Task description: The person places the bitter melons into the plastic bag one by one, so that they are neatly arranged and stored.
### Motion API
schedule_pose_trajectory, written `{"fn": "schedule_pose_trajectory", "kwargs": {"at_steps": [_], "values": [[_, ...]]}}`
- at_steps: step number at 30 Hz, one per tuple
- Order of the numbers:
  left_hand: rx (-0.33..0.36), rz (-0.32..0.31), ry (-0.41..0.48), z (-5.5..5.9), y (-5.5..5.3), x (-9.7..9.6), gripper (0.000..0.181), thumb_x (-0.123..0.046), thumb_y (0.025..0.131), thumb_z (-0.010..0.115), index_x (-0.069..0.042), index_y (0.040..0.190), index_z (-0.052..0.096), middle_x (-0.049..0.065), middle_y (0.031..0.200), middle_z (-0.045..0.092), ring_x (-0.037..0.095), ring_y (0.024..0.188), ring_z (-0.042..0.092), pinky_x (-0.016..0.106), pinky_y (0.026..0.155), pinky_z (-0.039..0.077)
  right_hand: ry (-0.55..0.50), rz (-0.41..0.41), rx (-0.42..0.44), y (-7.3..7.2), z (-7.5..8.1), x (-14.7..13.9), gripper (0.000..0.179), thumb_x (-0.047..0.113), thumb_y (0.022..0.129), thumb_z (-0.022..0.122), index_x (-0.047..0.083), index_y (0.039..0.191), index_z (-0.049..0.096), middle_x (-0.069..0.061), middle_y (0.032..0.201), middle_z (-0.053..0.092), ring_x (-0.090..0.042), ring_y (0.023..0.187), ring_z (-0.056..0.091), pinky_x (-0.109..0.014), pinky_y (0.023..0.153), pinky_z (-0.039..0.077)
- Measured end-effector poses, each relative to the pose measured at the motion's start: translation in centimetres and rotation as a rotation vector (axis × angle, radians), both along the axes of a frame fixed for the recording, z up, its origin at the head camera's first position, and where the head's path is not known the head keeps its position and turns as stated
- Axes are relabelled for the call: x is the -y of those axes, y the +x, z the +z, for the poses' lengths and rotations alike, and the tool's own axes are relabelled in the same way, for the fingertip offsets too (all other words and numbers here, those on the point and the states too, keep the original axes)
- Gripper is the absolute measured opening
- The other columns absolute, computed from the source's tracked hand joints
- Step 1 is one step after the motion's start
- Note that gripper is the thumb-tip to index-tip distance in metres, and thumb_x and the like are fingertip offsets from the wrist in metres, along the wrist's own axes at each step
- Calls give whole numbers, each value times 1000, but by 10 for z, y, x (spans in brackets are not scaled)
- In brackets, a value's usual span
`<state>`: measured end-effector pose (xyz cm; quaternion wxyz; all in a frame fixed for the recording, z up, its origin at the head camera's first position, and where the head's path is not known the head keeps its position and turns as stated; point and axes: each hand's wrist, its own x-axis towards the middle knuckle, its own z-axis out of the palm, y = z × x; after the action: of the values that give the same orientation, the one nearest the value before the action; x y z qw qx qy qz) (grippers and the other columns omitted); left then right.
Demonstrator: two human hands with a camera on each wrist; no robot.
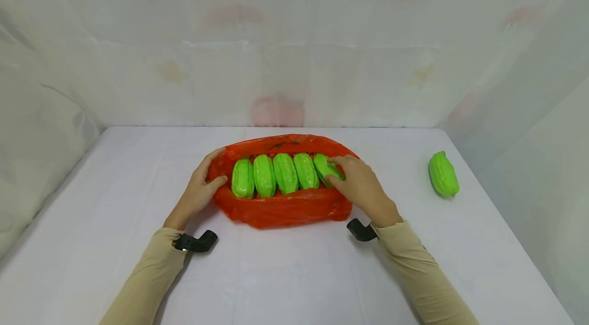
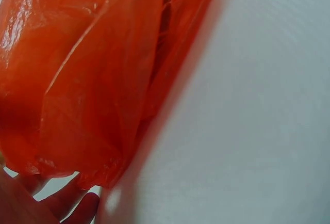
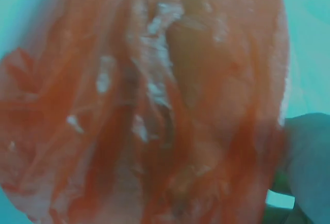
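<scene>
An open red plastic bag (image 1: 285,212) lies on the table, with dark print on its inner back wall. Several green, ridged, fruit-like pieces (image 1: 264,176) sit in it side by side. At the bag's left end, my left hand (image 1: 201,187) holds the edge between thumb and fingers; its fingers (image 2: 67,203) reach the red plastic in the left wrist view. My right hand (image 1: 361,182) pinches the rightmost green piece (image 1: 325,167), which is tilted inside the bag's right end. Red plastic covers most of the right wrist view, hiding the grip there.
Another green ridged piece (image 1: 444,174) lies alone near the table's right edge. The white table (image 1: 294,274) meets a pale patterned curtain (image 1: 294,74) at the back, and pale sheeting hangs on both sides. Black wrist mounts (image 1: 198,241) jut inward from both sleeves.
</scene>
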<state>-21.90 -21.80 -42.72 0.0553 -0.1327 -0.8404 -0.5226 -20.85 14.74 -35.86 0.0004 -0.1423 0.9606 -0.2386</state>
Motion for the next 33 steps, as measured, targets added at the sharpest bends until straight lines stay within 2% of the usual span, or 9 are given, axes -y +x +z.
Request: {"fn": "schedule_pose_trajectory", "kwargs": {"at_steps": [6, 11, 17, 24, 33], "values": [[-2, -9, 3, 0, -1, 0, 65, 4, 92, 52, -12, 153, 34, 18, 151, 42, 35, 135, 43, 8, 100, 31, -59, 36, 24, 1, 10, -6, 45, 21, 90, 71, 8, 132, 62, -12, 132, 64, -33, 116, 61, -49, 94, 51], [4, -2, 0, -1, 0, 0, 65, 4, 93, 52, -12, 153, 35, 18, 151, 42, 35, 136, 42, 8, 100, 30, -93, 52, 15, 3, 19, -11, 44, 22, 90, 71, 7, 131, 63, -12, 128, 66, -33, 110, 63, -47, 90, 53], [16, -2, -2, 1, 1, 0, 65, 3, 93, 52, -13, 153, 34, 17, 153, 41, 34, 137, 41, 10, 101, 30, -141, 82, -25, 4, 29, -23, 43, 20, 91, 71, 7, 131, 62, -13, 128, 65, -31, 110, 62, -48, 92, 52], [20, -3, -8, 1, 1, 0, 64, 3, 93, 51, -12, 153, 34, 18, 152, 42, 35, 136, 42, 10, 100, 30, -176, 154, -117, 0, 33, -44, 40, 14, 90, 71, 3, 128, 63, -14, 127, 65, -34, 112, 61, -51, 93, 51], [14, -5, -5, 1, 1, 0, 64, 3, 93, 52, -12, 153, 34, 18, 152, 41, 35, 137, 41, 10, 101, 30, -160, 93, -153, -5, 35, -72, 41, 12, 90, 71, 4, 129, 62, -15, 128, 64, -36, 111, 60, -52, 93, 50]]}}
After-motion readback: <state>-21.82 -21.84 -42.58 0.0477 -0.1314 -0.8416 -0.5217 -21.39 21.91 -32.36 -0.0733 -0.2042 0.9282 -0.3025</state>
